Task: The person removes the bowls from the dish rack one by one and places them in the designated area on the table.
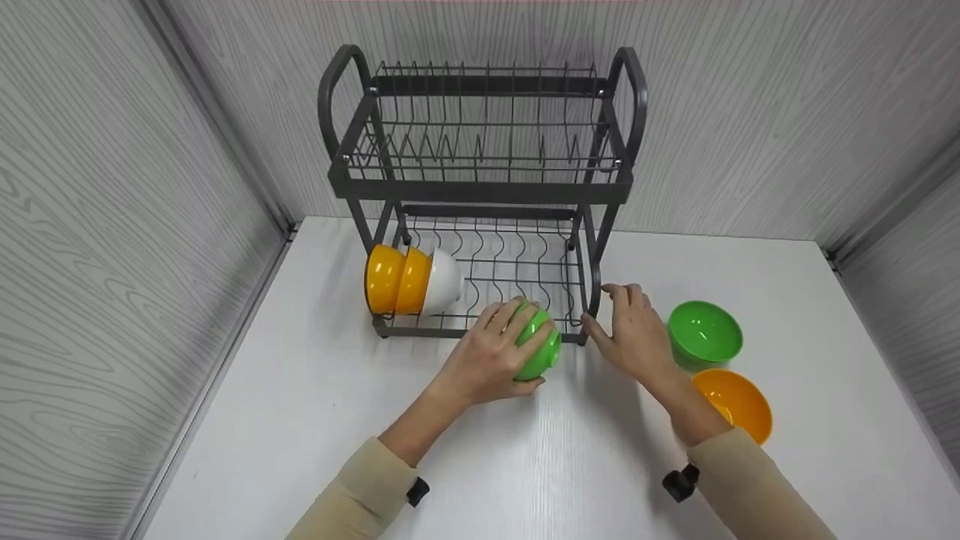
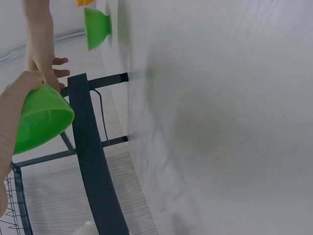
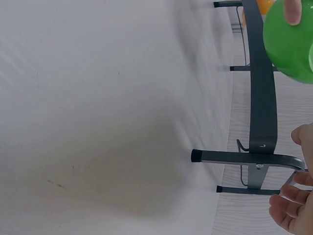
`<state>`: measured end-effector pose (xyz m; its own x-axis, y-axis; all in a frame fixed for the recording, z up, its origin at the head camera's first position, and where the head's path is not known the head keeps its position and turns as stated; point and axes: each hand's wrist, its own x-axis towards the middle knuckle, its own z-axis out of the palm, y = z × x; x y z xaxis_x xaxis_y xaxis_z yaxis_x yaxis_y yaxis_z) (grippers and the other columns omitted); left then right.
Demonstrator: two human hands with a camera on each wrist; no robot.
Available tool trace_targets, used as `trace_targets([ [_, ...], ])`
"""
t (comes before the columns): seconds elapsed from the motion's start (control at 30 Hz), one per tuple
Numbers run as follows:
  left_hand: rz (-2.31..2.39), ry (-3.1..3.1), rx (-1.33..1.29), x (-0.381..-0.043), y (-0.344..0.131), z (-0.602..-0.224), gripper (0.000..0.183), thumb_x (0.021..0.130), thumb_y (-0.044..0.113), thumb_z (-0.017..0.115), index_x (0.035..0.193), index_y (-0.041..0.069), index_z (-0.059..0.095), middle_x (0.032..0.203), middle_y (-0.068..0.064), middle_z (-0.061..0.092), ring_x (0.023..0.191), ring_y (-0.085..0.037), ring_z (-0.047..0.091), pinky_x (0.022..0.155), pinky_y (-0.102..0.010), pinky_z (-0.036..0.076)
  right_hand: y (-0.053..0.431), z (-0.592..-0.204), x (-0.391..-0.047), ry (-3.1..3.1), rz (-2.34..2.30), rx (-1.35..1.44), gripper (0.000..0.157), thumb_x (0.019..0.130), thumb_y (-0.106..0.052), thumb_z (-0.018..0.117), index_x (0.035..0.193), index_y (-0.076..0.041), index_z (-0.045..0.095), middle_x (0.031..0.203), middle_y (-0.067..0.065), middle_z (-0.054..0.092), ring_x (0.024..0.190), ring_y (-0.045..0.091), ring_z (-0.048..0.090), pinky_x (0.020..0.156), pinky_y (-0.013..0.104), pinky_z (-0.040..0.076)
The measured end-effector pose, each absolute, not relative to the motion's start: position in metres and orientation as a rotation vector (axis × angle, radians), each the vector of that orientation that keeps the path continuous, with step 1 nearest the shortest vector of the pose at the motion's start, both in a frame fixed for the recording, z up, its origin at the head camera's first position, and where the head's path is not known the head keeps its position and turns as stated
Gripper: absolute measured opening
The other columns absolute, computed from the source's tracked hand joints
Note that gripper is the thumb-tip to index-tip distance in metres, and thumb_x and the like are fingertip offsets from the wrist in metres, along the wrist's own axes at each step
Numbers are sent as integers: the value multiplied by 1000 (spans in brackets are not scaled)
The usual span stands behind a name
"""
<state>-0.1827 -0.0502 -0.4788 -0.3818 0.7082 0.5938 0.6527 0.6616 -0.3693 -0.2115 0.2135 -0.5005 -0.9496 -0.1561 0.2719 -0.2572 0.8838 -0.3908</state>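
My left hand [image 1: 484, 360] grips a green bowl [image 1: 541, 346], fingers spread over its outside and thumb below. The bowl is tipped on its side in front of the lower tier of the dark dish rack [image 1: 480, 193]. In the left wrist view the open mouth of this bowl [image 2: 44, 125] shows. Beside the rack's right side rail stands my right hand [image 1: 637, 334], thumb and fingers apart on either side of the rail; whether it touches is unclear. On the lower tier, at left, two orange bowls [image 1: 384, 279] and a white bowl [image 1: 444, 281] stand on edge, nested in a row.
On the white table [image 1: 300, 420] to the right, another green bowl [image 1: 705, 331] sits upright. An orange bowl [image 1: 739, 405] is in front of it, partly behind my right forearm. The rack's upper wire tier [image 1: 487, 124] overhangs the lower one. Wood-grain panels [image 1: 750, 112] enclose the table.
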Motion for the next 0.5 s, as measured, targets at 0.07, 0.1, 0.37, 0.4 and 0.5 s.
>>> trace_targets([
  [0.07,96,-2119,-1051,-182,-50,-478,81,76,72,77,135,19,64,135,-9,64,123,-28,63,100,-39,59,215,-496,-206,-2826,741,315,64,101,-41,68,142,4,50,128,28,57,115,45,61,95,58,56],
  [0.1,96,-2117,-1052,-182,-50,-478,81,75,72,77,135,19,64,135,-9,65,123,-28,63,101,-39,59,215,-494,-203,-2829,795,318,64,100,-41,68,142,4,50,129,28,56,117,45,60,97,58,55],
  [0.37,93,-2104,-1062,-179,-48,-477,78,76,70,77,134,20,65,134,-9,65,123,-28,62,101,-39,59,214,-483,-180,-2803,1185,372,58,100,-29,72,144,2,50,136,24,56,118,37,60,97,51,54],
  [0.4,98,-2102,-1063,-178,-47,-477,78,76,70,77,134,20,65,134,-9,65,123,-28,62,100,-38,58,214,-482,-177,-2793,1240,382,57,99,-27,72,144,2,50,137,23,57,118,36,59,96,51,54],
  [0.5,115,-2090,-1061,-176,-46,-476,77,76,70,76,135,21,65,134,-8,65,123,-28,61,99,-37,59,213,-481,-171,-2755,1374,424,58,98,-23,74,144,2,51,138,23,59,117,35,60,97,49,53],
])
